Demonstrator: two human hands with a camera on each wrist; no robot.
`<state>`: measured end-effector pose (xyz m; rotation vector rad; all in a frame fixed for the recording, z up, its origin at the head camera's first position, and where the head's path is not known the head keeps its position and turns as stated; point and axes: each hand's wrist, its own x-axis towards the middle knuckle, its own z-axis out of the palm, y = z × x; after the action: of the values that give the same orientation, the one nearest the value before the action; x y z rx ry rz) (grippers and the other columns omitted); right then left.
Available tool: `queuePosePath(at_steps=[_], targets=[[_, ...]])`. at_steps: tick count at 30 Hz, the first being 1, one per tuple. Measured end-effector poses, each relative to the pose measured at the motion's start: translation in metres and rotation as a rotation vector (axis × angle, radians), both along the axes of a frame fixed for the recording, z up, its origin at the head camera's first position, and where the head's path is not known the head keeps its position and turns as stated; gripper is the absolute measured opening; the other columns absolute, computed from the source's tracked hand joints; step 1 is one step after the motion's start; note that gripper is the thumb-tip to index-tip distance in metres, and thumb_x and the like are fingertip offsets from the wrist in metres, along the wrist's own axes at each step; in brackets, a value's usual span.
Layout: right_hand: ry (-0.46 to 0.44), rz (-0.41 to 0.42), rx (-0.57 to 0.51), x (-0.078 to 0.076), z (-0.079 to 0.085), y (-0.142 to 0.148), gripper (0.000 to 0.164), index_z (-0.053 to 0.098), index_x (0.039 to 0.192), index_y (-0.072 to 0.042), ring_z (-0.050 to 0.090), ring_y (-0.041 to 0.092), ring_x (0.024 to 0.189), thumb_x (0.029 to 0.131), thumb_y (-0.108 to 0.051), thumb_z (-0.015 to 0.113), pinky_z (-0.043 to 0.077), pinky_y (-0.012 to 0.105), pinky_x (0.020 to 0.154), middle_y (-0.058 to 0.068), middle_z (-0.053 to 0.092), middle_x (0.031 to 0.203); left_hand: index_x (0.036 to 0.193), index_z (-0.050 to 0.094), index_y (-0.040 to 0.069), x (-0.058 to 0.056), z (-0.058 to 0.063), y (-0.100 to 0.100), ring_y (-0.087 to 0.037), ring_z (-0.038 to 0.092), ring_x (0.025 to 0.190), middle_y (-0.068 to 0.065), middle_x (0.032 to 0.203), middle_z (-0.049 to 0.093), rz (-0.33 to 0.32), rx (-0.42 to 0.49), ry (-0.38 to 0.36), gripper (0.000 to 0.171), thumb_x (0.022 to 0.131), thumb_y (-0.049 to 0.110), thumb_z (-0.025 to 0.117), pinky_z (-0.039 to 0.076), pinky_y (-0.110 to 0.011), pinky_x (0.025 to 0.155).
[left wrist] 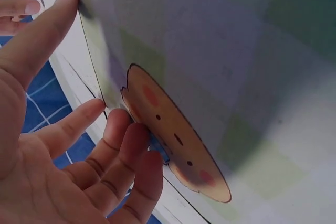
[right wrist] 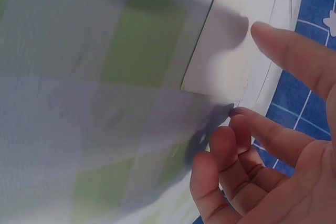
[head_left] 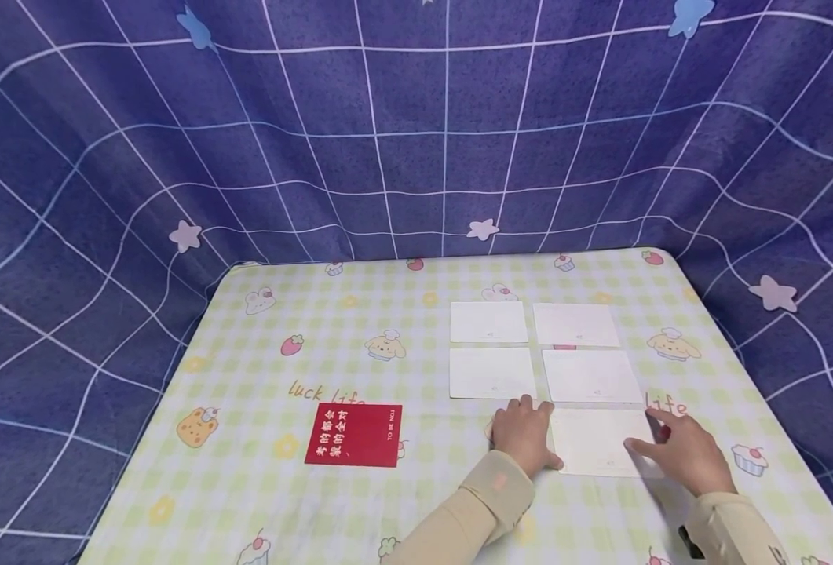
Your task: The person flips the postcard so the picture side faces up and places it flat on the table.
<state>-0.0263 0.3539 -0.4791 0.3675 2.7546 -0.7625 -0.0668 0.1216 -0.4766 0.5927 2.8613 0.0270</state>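
A white card (head_left: 596, 439) lies flat on the checked cloth, nearest the person, between the two hands. Along its left edge is my left hand (head_left: 524, 435), with the thumb and index fingertips right at the edge and the other fingers bent loosely over the cloth. My right hand (head_left: 688, 455) is at the opposite side. Its thumb (right wrist: 262, 32) hovers over the card's surface, while the index fingertip is by the far right corner. Behind this card, several more white cards lie in two columns, including one card (head_left: 591, 377) directly beyond it and another card (head_left: 491, 373) to the left.
A red booklet or card (head_left: 367, 435) with white lettering lies flat to the left of the hands. The table (head_left: 246, 502) wears a green-and-white checked cloth with cartoon prints. A dark blue curtain (head_left: 402, 157) with white grid lines hangs behind and at both sides.
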Motion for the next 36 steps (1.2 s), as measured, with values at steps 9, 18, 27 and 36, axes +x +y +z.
queuePosePath(at_steps=[9,18,27,36], targets=[[-0.009,-0.058,-0.018,0.005,0.003,0.001,0.074,0.06,0.127,0.01,0.053,0.028,0.082,0.082,-0.046,0.081,0.042,0.041,0.071,0.015,0.06,0.093,0.137,0.059,0.035,0.002,0.002,0.0,-0.01,0.057,0.103,0.007,0.117,0.063,0.007,0.02,0.036,0.085,0.062,0.062,0.089,0.047,-0.027,0.082],[-0.016,-0.151,-0.109,0.008,-0.002,-0.001,0.063,0.052,0.128,0.009,0.05,0.03,0.086,0.084,-0.024,0.083,0.038,0.042,0.073,0.015,0.053,0.095,0.133,0.06,0.033,0.002,0.0,0.001,-0.009,0.056,0.095,0.009,0.11,0.063,0.0,0.053,0.052,0.082,0.061,0.058,0.092,0.045,-0.026,0.078],[0.058,-0.163,-0.147,0.015,-0.007,-0.001,0.058,0.047,0.128,0.005,0.049,0.025,0.084,0.085,-0.017,0.08,0.036,0.039,0.071,0.011,0.051,0.094,0.136,0.06,0.03,0.005,-0.001,0.0,-0.01,0.057,0.094,0.007,0.109,0.065,0.059,0.068,0.063,0.082,0.067,0.066,0.085,0.043,-0.027,0.071],[0.121,-0.19,-0.155,0.019,-0.006,-0.007,0.054,0.044,0.126,0.004,0.049,0.021,0.084,0.087,-0.013,0.078,0.037,0.038,0.073,0.009,0.051,0.094,0.124,0.068,0.028,0.01,-0.007,0.002,-0.01,0.051,0.084,0.005,0.099,0.056,0.117,0.049,0.126,0.077,0.065,0.076,0.078,0.042,-0.027,0.07]])
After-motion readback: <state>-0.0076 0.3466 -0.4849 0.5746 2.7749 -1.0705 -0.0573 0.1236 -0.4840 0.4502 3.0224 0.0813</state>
